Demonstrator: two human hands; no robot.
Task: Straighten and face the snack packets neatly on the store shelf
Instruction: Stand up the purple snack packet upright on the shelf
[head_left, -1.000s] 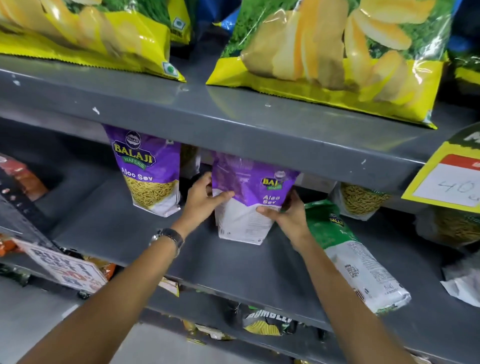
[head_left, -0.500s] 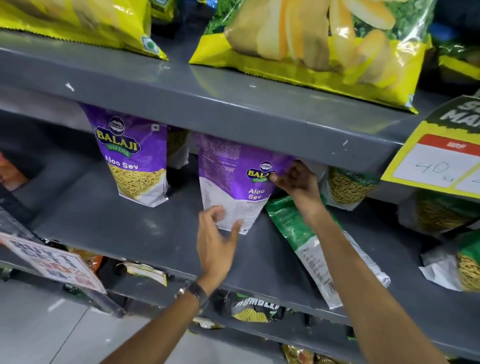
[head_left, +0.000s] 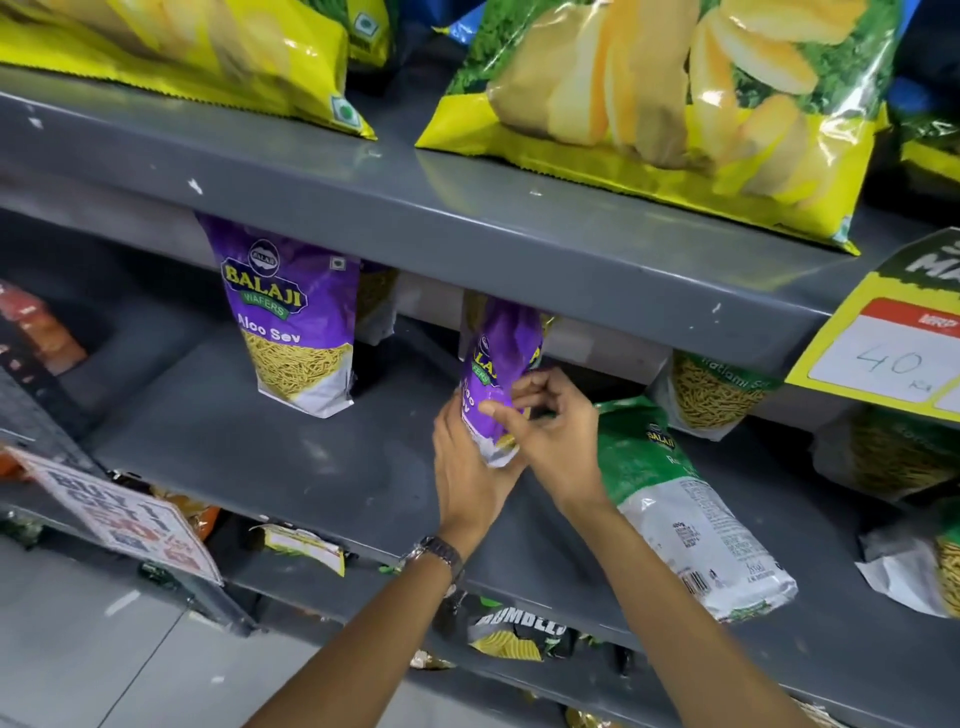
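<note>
Purple sev packet (head_left: 501, 364) edge-on, both hands closed on it: left hand (head_left: 467, 478) cups base, right hand (head_left: 545, 421) pinches side. Looks light, crinkly, prob. slippery; grip base + side seam.

Bare forearms; metal wristwatch (head_left: 439, 555) on left wrist

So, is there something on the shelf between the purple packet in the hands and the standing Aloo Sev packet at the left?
Nothing visible. Both the left hand and right hand hold the purple Aloo Sev packet, and the grey shelf between it and the standing Aloo Sev packet is bare. The lying green packet is on the other side.
</note>
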